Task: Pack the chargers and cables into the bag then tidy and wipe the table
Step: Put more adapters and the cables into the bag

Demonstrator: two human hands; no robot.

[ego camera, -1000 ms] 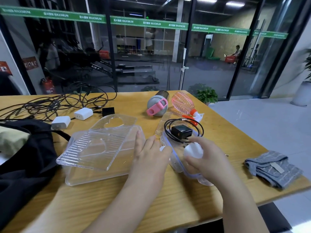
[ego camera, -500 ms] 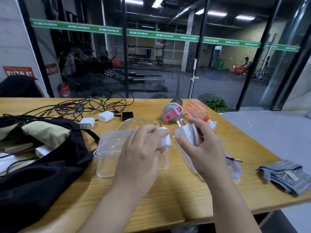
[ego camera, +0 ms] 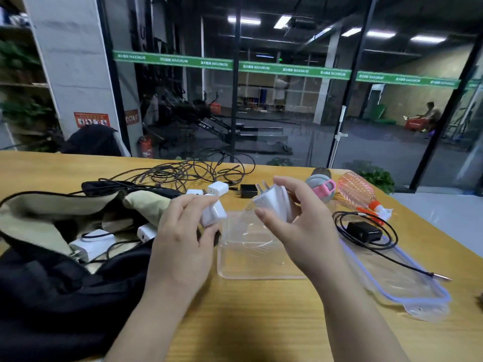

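1. White charger (ego camera: 213, 213) is pinched in the left hand (ego camera: 183, 239) above the open bag (ego camera: 52, 270); loose fingertips could drop it short.
2. The right hand (ego camera: 295, 220) grips a pronged charger (ego camera: 271, 202) over the clear box (ego camera: 251, 252); it might fall in.
3. Tangled cables (ego camera: 188, 173) on the desk (ego camera: 261, 322) could snag.

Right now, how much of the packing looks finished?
Partly done. The black bag lies open with white chargers and cable already inside. In hand: the left hand holds a white charger, and the right hand another. Left: the cable tangle, two white chargers, a black one, and the black charger with cable on the clear lid. No wiping is visible.
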